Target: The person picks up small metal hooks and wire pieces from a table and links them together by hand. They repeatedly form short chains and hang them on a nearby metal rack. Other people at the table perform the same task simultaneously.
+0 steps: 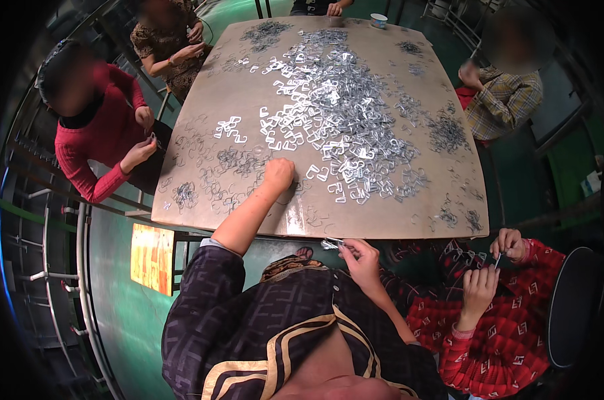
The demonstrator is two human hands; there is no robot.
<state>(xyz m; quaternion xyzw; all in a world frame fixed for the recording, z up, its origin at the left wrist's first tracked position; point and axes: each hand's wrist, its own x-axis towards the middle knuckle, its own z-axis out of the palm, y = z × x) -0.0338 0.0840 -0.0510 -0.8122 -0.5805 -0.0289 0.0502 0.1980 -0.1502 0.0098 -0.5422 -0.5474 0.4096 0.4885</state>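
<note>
Here, the moment line by line.

Left hand: the left hand [279, 175] is stretched out onto the worktop [202, 107], its fingers curled down among thin wire clips [232, 160] at the near edge of the big pile of bright metal clips [335, 113]. Whether the grip is pinching a piece or just pressing on the surface, I cannot tell; the knuckles hide it.

Right hand: the right hand [362, 260] sits close to the body, just off the near edge of the worktop, fingertips pressed together on a small bundle of clips [331, 244].

Bundle's lie: its long axis runs roughly left to right, and the free end points toward the person's left; the fine shape is too small to make out.

Risk: the bundle is held over the lap, not over the worktop, so a loosened pinch would likely drop pieces onto the clothing or the green floor [128, 313].

Risk at the pile: the loose pieces lie tangled, so lifting one may drag its neighbours toward the edge.

Others: people in a red sweater [98, 133] and a patterned red top [508, 320] work nearby.
</note>
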